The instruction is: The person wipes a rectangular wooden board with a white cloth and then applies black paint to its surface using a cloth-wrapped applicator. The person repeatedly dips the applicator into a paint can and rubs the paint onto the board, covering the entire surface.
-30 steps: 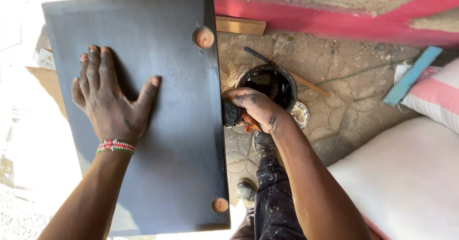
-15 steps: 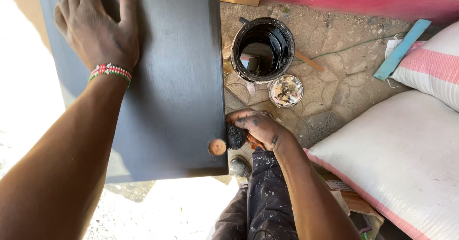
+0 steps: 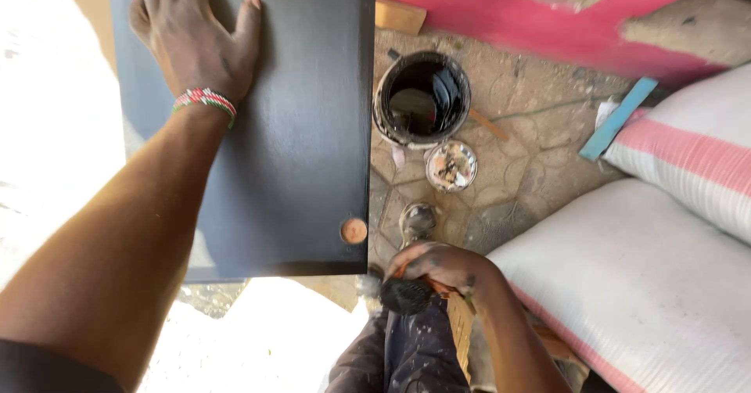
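Left hand (image 3: 195, 37) spread flat on black board (image 3: 305, 150). Right hand (image 3: 438, 272) clenched around dark brush (image 3: 405, 295), off board's near corner. Paint can (image 3: 422, 100) beside board's right edge.

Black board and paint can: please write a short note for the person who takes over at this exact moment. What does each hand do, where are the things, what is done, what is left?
Left hand: flat on the black board, fingers spread.
Right hand: closed on a paint-soaked brush just past the board's near right corner, over the knee.
Open paint can and its lid sit on the ground right of the board.
Done: the visible face looks evenly black.
Left: two round spots, one at, are unpainted; edges cannot be judged.
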